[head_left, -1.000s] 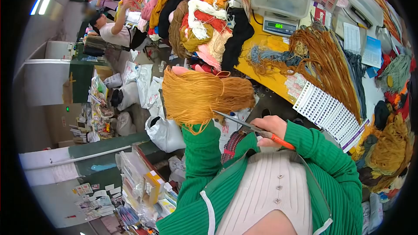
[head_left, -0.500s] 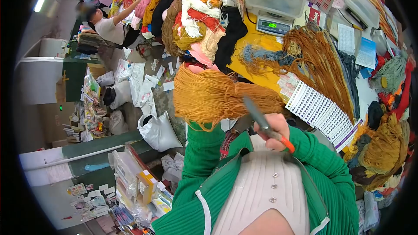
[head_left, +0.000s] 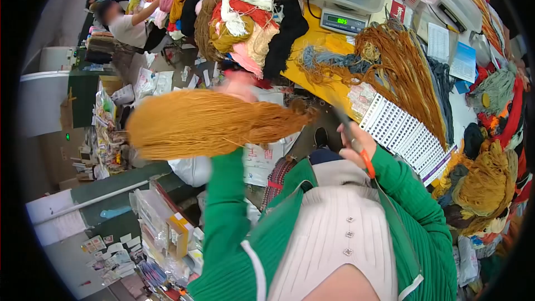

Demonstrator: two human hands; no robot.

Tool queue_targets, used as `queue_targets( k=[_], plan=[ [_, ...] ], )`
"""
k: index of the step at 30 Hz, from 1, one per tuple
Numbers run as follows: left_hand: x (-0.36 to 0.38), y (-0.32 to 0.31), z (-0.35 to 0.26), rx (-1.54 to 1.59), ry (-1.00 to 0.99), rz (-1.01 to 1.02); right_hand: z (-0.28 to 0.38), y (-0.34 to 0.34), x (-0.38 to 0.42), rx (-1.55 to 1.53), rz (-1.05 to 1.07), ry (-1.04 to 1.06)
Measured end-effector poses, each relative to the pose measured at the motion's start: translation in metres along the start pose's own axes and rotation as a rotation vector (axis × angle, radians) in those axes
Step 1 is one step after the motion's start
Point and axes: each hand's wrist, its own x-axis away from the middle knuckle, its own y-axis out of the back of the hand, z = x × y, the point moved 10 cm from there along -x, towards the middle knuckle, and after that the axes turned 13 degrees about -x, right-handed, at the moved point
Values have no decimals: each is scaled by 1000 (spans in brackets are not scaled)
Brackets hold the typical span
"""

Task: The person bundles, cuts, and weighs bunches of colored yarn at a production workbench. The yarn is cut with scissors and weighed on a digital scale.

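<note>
A thick hank of golden-brown yarn (head_left: 195, 125) stretches sideways in front of me, its looped end at the left and its tied, frayed end at the right. My left hand (head_left: 238, 86), blurred, is closed around the hank, with its fingers showing at the upper edge. In front of my chest, my right hand (head_left: 359, 144) is closed on a long dark blade-like tool (head_left: 344, 120) that points up and left. An orange strip shows beside that hand near the green cuff. The tool's tip is smeared and lies just right of the frayed end.
On the yellow-topped table (head_left: 304, 75) lie brown yarn (head_left: 404, 72), punched white cards (head_left: 404, 134) and a digital scale (head_left: 343, 21) under a clear tub. Piled yarn (head_left: 242, 22) stands at the back. A white sack (head_left: 192, 171) sits on the floor. A person (head_left: 128, 28) works at far left.
My left hand has swung the hank left, away from the table edge and the tool. My right hand has shifted slightly up, still gripping the tool. The view has tilted a little.
</note>
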Motion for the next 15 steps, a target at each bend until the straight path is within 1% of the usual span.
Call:
queue_targets(
  k=[1, 2, 3, 4, 5, 8, 10, 13, 14, 15],
  plan=[
    [10, -10, 42, 63, 88, 58, 5, -9, -2, 168, 37, 116],
    [22, -19, 67, 131, 151, 104, 8, -19, -3, 177, 106, 150],
    [30, -27, 77, 188, 187, 140, 11, -30, -2, 187, 186, 180],
    [35, -33, 75, 207, 194, 141, 12, -40, -5, 130, 253, 126],
    [39, -37, 67, 221, 198, 126, 15, -46, -8, 185, 244, 126],
    [45, -58, 41, 220, 212, 76, 43, -71, -22, 230, 329, 211],
    [50, -73, 36, 198, 218, 128, 53, -81, -30, 233, 344, 261],
    [51, -94, 39, 211, 235, 208, 50, -83, -39, 215, 380, 204],
    [52, -104, 38, 217, 244, 233, 54, -79, -40, 216, 352, 232],
    [52, -112, 39, 221, 255, 259, 52, -76, -39, 241, 362, 209]
  ],
)
